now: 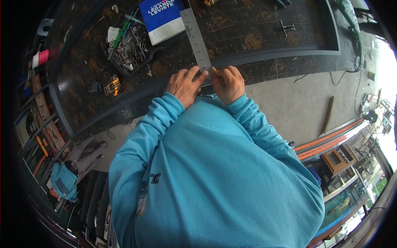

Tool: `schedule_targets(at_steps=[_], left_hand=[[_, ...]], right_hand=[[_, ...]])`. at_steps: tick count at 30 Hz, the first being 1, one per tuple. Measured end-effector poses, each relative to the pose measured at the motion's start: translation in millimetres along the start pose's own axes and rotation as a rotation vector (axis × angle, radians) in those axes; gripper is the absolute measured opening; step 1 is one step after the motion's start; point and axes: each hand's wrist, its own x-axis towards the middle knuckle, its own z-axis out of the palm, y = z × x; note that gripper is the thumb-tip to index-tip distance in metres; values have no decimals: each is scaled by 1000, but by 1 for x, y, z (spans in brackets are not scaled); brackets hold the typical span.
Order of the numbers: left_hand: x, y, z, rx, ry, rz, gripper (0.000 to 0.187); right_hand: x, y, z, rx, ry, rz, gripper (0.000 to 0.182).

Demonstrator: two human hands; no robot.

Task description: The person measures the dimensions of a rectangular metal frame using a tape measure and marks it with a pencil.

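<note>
A wide metal ruler (pixel 193 37) with printed numbers lies across the dark grey frame bar, pointing away from me. My left hand (pixel 182 86) is at its near end, fingertips pressing on it and thumb tucked near the bar's edge. Close by on the other side, my right hand (pixel 229 85) is closed around a thin yellowish pencil (pixel 214 69), its tip against the ruler's right edge. Most of the pencil is hidden by the fingers. The grey frame bar (pixel 264 54) runs sideways along the near side of the table.
A blue and white box (pixel 162 20) touches the ruler's left side. Left of it sits a black tray (pixel 131 71) heaped with screws and small parts. A yellow-black tool (pixel 112 85) lies nearer. A small metal piece (pixel 287 28) is at right. Another person (pixel 64 182) is at lower left.
</note>
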Motion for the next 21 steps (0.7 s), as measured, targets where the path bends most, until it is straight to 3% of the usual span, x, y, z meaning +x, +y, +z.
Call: schedule_targets(at_steps=[1, 3, 7, 10, 14, 18, 21], left_hand=[[0, 1, 0, 4, -1, 3, 68], [-1, 2, -3, 13, 0, 6, 67], [6, -1, -9, -106, 55, 0, 64], [-2, 2, -5, -218, 147, -22, 56], [-9, 7, -11, -384, 235, -129, 50], [-4, 20, -47, -430, 100, -235, 50], [28, 6, -57, -246, 73, -113, 47]], right_hand=[[-1, 1, -5, -2, -1, -4, 12], [-9, 4, -20, -158, -366, -23, 9], [-19, -5, -47, -29, -387, 128, 10], [-13, -10, -60, -23, -184, 216, 12], [-8, -5, -68, 43, -98, 218, 14], [-10, -13, -72, 91, 113, 388, 23], [-11, -12, -72, 78, 109, 393, 21]])
